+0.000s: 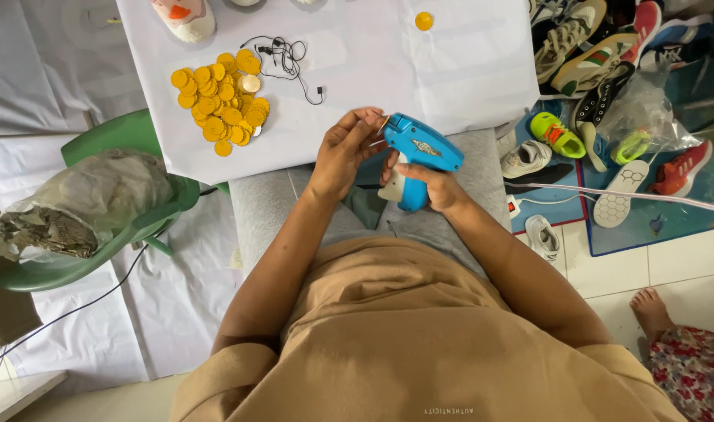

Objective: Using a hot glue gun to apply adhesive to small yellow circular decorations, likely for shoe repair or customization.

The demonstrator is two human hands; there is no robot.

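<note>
A low desk covered with a white sheet [388, 70] is lying just beyond both hands. Off to the side of the left hand, a green plastic chair [99, 234] is carrying a crumpled grey plastic bag [76, 203]. Out past the right hand, a heap of mixed sneakers [599, 55] is spreading across a blue floor mat [654, 219]. On the desk, beyond the left hand, a pile of round yellow tags [220, 101] is sitting beside a tangle of thin black strings [283, 55]. The blue plastic tagging gun with a white trigger [419, 152] is being held over the lap: the right hand [439, 187] is wrapping closed around its grip, while the left hand [345, 152] is pinching at the gun's front tip with its fingertips pressed together.
</note>
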